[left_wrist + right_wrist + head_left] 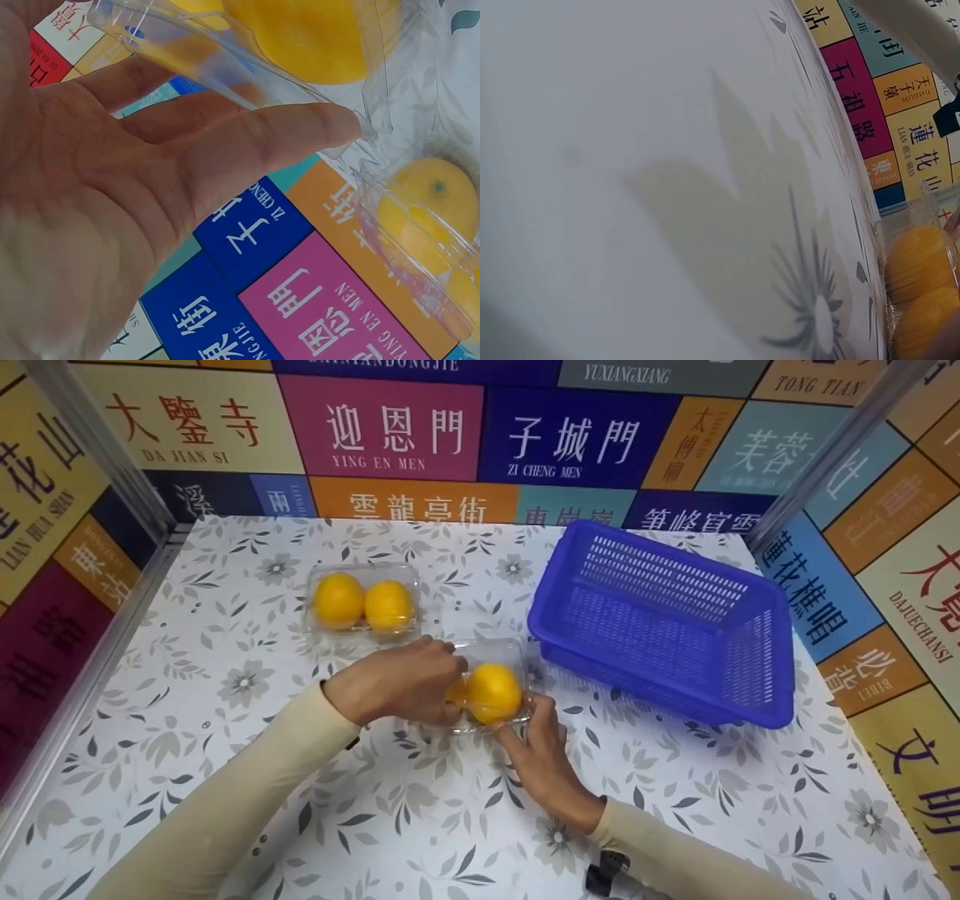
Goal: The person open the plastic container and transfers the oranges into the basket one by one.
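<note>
In the head view, a clear plastic clamshell container (491,649) with oranges lies between my hands at mid-table. One orange (495,694) shows plainly; another is mostly behind my left hand (409,681). This hand grips the container's left side. In the left wrist view its thumb (277,139) lies along the clear edge, with the other fingers across from it. My right hand (546,761) holds the near right corner, thumb at the front edge and fingers at the right side. Two oranges (922,262) in clear plastic appear at the right edge of the right wrist view.
A second clear container (362,570) with two oranges sits farther back on the left. To the right stands a blue perforated basket (637,690). The table wears a white leaf-patterned cloth (247,682), and lettered panels (382,431) rise behind it.
</note>
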### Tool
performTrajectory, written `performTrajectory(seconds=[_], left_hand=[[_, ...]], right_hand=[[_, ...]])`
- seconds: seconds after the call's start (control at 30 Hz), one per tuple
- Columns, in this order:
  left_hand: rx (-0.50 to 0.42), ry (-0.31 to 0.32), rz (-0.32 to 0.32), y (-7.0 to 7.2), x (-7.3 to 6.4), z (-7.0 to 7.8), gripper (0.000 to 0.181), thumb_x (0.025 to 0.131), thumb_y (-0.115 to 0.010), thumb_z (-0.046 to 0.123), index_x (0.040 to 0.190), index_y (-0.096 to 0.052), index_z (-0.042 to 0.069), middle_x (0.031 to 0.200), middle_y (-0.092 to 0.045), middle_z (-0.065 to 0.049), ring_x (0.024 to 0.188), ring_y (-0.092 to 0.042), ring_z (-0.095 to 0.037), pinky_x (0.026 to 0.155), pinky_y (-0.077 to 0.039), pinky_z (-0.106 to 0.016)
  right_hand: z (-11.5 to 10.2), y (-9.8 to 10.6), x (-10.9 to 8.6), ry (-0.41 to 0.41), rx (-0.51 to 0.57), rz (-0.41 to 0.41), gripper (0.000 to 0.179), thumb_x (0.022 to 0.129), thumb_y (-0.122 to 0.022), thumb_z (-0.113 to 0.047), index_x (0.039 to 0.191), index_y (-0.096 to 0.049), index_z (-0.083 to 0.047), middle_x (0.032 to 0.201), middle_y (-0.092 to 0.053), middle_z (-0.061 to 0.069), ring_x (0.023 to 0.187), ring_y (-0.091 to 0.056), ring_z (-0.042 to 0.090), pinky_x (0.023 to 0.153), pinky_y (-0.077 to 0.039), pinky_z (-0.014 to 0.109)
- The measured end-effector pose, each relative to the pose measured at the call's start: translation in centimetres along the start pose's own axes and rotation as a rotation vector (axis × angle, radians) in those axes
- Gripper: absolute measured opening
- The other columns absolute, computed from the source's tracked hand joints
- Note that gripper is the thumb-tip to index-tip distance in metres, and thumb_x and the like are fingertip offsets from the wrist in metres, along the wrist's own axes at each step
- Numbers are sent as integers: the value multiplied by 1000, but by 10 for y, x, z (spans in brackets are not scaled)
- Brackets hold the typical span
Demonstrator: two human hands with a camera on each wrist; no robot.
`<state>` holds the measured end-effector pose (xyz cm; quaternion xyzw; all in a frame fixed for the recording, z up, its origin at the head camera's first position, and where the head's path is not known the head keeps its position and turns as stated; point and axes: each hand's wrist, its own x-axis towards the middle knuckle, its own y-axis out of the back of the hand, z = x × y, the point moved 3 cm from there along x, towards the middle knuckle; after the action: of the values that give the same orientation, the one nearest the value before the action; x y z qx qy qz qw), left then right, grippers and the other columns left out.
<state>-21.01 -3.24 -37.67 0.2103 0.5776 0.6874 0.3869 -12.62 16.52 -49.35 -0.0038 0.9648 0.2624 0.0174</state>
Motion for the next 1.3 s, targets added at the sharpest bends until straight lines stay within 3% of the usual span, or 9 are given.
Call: performTrajectory(seconds=[0.1,0.27,0.5,0.6,0.73,0.83,0.93,1.03,1.3], left_hand=[[-21,-5,4,1,1,-1,29,88,-82,27,104,-73,4,83,-63,-6,67,-54,-22,56,-42,-34],[-81,-22,1,7,0,-7,27,90,-76,24,105,-73,2,77,-59,-5,60,-47,-18,52,-38,-30],[-266,40,54,23,-11,-29,61,97,-62,32,149,-66,0,72,-54,-2,58,-43,-16,61,-45,-34],[-283,21,66,26,-12,-33,62,101,-58,35,152,-63,-1,70,-49,-2,58,-39,-16,68,-49,-37],[-304,22,117,29,-14,-38,57,107,-54,35,150,-65,0,82,-63,-7,63,-48,-18,83,-55,-40],[-327,44,153,32,-15,-43,54,111,-52,37,150,-66,1,113,-77,-14,81,-65,-22,100,-58,-43],[-339,62,198,33,-15,-47,52,114,-51,37,149,-67,2,137,-75,-15,102,-73,-26,109,-57,-47],[-345,81,263,35,-15,-51,49,115,-52,35,147,-68,0,138,-75,-16,114,-74,-28,111,-57,-49],[-319,208,396,36,-11,-55,44,116,-57,34,145,-70,4,133,-77,-13,103,-75,-24,101,-62,-44]], right_hand=[[0,0,0,-10,8,3,53,106,-66,-42,145,-43,-13,155,-48,13,143,-38,39,120,-27,63],[1,1,-1,-36,27,-1,54,105,-66,-41,146,-43,-13,155,-47,11,143,-38,38,121,-28,63],[7,5,-2,-69,46,-23,51,107,-63,-41,146,-41,-16,155,-46,9,141,-39,35,120,-29,61],[8,5,0,-45,56,-12,50,107,-65,-39,144,-43,-13,154,-47,12,143,-40,36,121,-29,60],[9,5,2,-13,68,8,47,106,-68,-34,140,-45,-10,152,-51,15,145,-43,35,123,-28,58],[9,5,3,-6,71,9,46,105,-68,-32,139,-46,-10,152,-52,15,144,-44,34,123,-28,56],[9,5,3,-2,73,10,46,105,-69,-31,139,-47,-9,150,-53,15,142,-46,33,121,-30,55],[9,6,3,5,76,13,46,105,-69,-31,138,-47,-8,148,-54,16,142,-47,33,121,-31,54],[7,6,3,28,77,9,45,105,-69,-30,136,-47,-7,148,-55,17,142,-48,33,121,-32,54]])
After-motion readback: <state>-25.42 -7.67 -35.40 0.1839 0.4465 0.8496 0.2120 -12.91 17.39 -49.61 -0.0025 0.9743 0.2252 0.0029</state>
